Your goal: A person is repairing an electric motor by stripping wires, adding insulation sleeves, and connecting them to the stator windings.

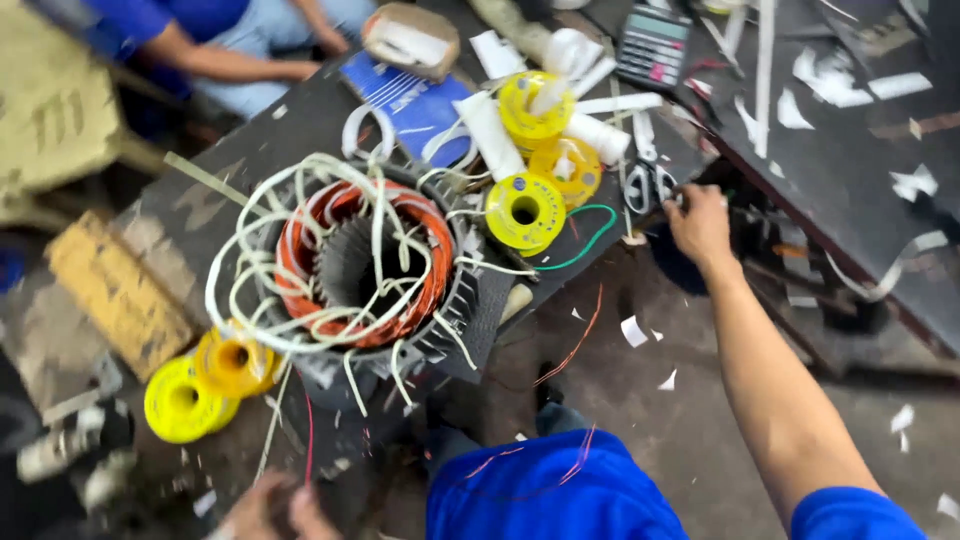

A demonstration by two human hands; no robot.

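Dominating the dark workbench (200,215), a motor stator (365,265) sits upright with its copper-orange windings ringed by loose white sleeved leads. Behind the stator, at the bench's far side, lies a blue booklet (420,100), and beyond that a second person in blue leans a forearm (235,62) on the bench. Just right of the stator stand three yellow spools (525,210) among white paper rolls. Lower left of the stator, two more yellow spools (205,385) rest together. Well right of the stator, the right hand (700,225) reaches out with fingers curled, its fingertips touching a pair of scissors (645,185) at the bench edge. Below the stator, the left hand (275,510) shows only partly; its grip cannot be told.
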